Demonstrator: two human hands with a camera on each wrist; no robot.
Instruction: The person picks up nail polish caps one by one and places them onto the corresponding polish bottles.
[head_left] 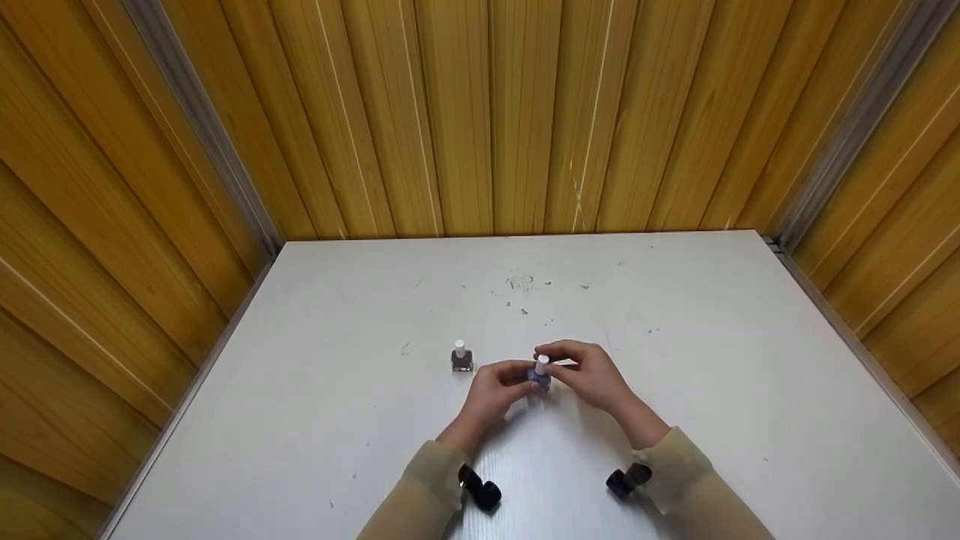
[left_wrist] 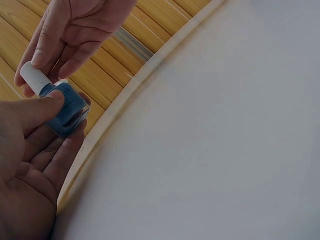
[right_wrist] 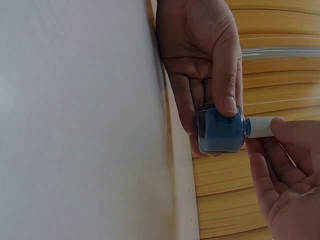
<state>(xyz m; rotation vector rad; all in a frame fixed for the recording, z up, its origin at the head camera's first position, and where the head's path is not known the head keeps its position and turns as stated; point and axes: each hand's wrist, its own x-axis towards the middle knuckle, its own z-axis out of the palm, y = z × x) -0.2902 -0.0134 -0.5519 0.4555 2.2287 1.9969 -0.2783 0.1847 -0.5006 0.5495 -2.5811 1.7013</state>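
Observation:
A small bottle of blue nail polish [right_wrist: 220, 135] with a white cap [left_wrist: 35, 78] is held a little above the table between both hands. My left hand [head_left: 495, 388] grips its glass body, the thumb across the front and fingers behind. My right hand [head_left: 592, 377] pinches the cap between thumb and fingertips. In the right wrist view a narrow blue neck shows between cap and shoulder of the bottle. A second nail polish bottle [head_left: 462, 361], dark brownish with a white cap, stands upright on the table, left of my left hand.
The white table [head_left: 337, 322] carries dark scuff marks [head_left: 520, 283] toward its back. Wood-patterned panels [head_left: 465, 112] rise behind it and on both sides, with grey metal posts [head_left: 217, 127] at the corners. Each wrist wears a black camera mount [head_left: 480, 487].

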